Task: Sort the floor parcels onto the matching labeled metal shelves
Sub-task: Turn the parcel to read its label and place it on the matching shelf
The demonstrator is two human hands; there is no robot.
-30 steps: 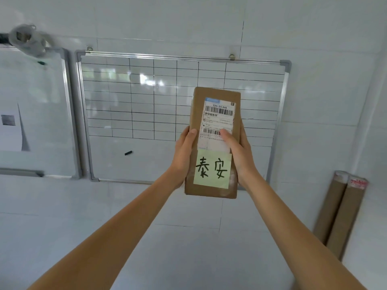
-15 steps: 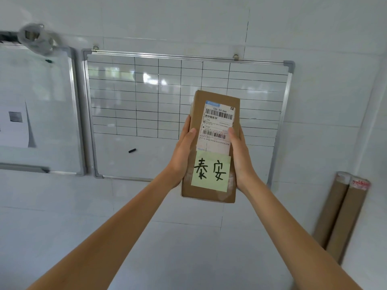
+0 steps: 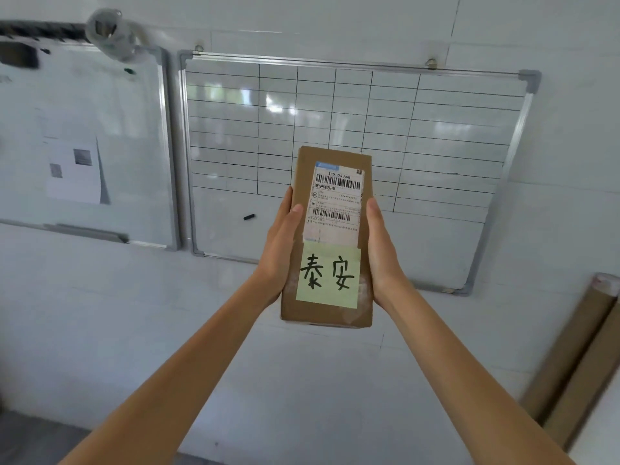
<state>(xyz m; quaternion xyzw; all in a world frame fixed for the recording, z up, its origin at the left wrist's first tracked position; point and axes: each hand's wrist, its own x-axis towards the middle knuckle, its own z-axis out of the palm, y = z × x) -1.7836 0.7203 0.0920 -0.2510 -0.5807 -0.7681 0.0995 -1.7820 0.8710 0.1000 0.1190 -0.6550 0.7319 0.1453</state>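
In front of the gridded whiteboard (image 3: 355,135) on the tiled wall, a person holds one brown cardboard parcel (image 3: 330,236) upright at arm's length. Far left of that board hangs a second, plain whiteboard (image 3: 84,142) with papers stuck to it, and a white fixture (image 3: 112,33), too blurred to name, juts out above the gap between the two boards. Just left of the parcel, the left hand (image 3: 280,250) clasps its left edge, thumb lying on the front face and fingers wrapped behind. The parcel covers the gridded board's lower middle; its front carries a printed shipping label (image 3: 337,204) above a green sticky note (image 3: 328,276) with two handwritten characters. The right hand (image 3: 382,253) grips the right edge, thumb along the side. Below and right of the board, two cardboard tubes (image 3: 577,360) lean against the wall.

No shelves or other parcels are in view, so how many are already sorted cannot be told. This parcel seems to be at the label-reading stage; matching the note to a shelf and placing it there remain.
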